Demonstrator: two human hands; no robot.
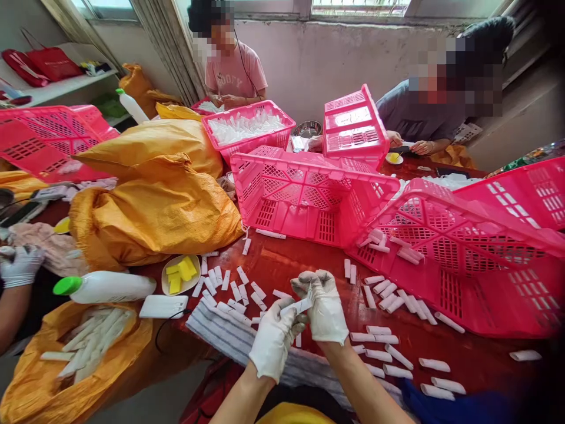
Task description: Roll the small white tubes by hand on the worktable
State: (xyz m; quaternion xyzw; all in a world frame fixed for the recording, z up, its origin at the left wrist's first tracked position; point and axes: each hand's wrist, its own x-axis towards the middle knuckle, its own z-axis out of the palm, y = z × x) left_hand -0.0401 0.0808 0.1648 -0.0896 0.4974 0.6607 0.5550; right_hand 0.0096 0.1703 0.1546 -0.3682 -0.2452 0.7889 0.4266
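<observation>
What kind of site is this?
Probably a small workshop or packing room doing hand work: pink plastic crates and woven yellow sacks crowd a red table, many short white tubes lie on it, and two people work across from the gloved hands.

I see a white tube (301, 306) in my white-gloved left hand (273, 338), striped grey towel (220, 327) beneath, orange sack (154, 215) leftward, pink baskets (302, 227) beyond, red table (304, 253) around.

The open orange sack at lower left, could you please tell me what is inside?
Long white tubes lie piled in the mouth of the orange sack; whatever is beneath them is covered and cannot be seen.
</observation>
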